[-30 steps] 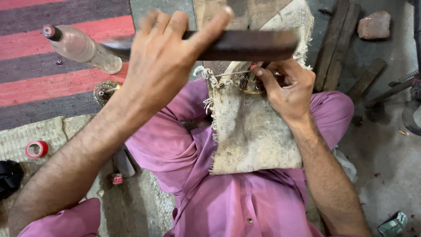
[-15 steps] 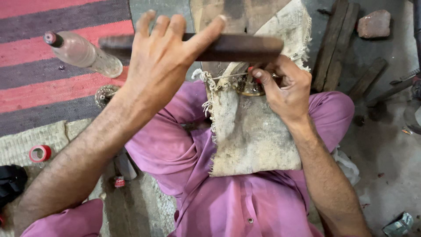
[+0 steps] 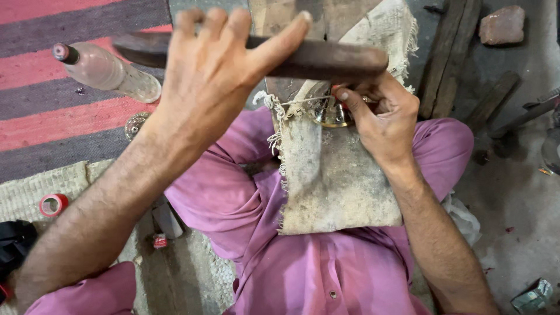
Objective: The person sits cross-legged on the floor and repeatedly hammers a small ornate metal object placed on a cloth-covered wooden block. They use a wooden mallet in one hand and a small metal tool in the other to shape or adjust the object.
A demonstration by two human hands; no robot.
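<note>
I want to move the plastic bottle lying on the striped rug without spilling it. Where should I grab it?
Grip the plastic bottle around its clear middle, coming from above. It lies on its side on the striped rug, cap pointing left, so the round body is exposed with open rug either side.

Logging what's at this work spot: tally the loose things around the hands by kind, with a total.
Dark file-like bar, in the left hand: 1
Small brass piece, at the right hand: 1
Clear plastic bottle: 1
Red tape roll: 1
Worn cloth on the lap: 1
Reddish stone: 1
Total: 6
</note>
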